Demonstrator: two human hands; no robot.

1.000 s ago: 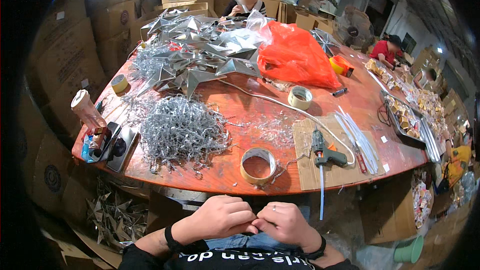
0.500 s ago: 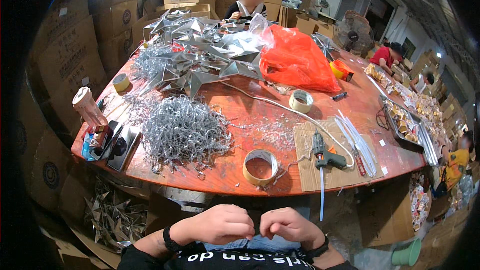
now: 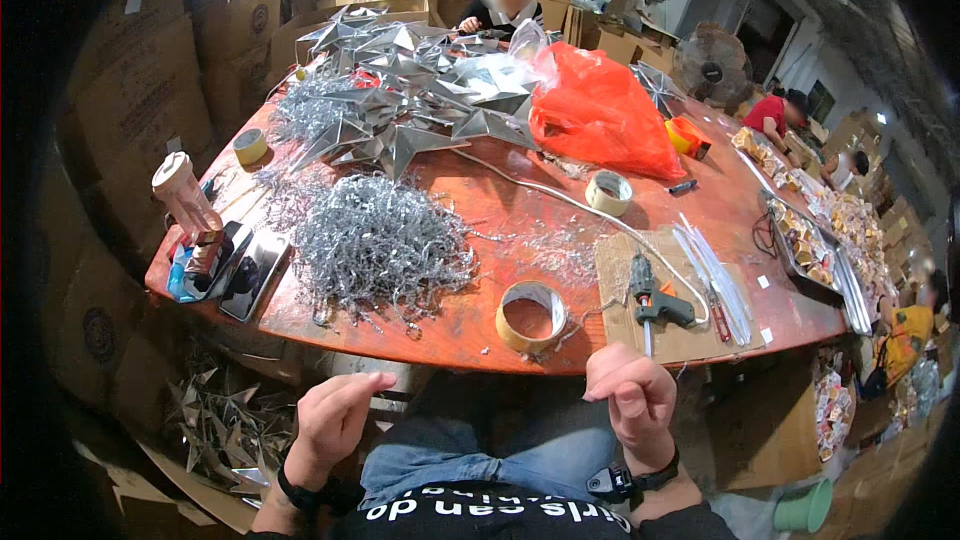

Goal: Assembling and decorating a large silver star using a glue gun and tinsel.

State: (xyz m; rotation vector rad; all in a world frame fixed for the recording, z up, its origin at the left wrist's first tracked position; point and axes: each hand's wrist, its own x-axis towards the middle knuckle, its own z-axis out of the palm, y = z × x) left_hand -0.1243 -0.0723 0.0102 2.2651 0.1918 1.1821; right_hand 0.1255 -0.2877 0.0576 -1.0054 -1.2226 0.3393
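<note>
My left hand (image 3: 335, 418) is raised over my lap in front of the table edge, its fingers bent and pressed together, with nothing seen in them. Across from it, my right hand (image 3: 634, 395) is lifted just below the hot glue gun (image 3: 658, 305), its fingers curled in and likewise showing nothing held. That glue gun lies on a cardboard sheet (image 3: 622, 270) with a clear glue stick coming out of it. Nearest the edge between my hands is a roll of tape (image 3: 531, 318). A heap of silver shredded tinsel (image 3: 385, 245) sits beyond my left hand.
Silver stars (image 3: 405, 90) and a red plastic bag (image 3: 600, 110) crowd the far side. Glue sticks (image 3: 712, 275) lie right; a phone (image 3: 254, 275) and a cup (image 3: 182, 190) stand left. A box of stars (image 3: 225, 420) is below. A person (image 3: 510, 0) sits opposite.
My hands have moved apart from close together over my lap: the left went left, the right went right and up toward the table edge. The view has shifted slightly.
</note>
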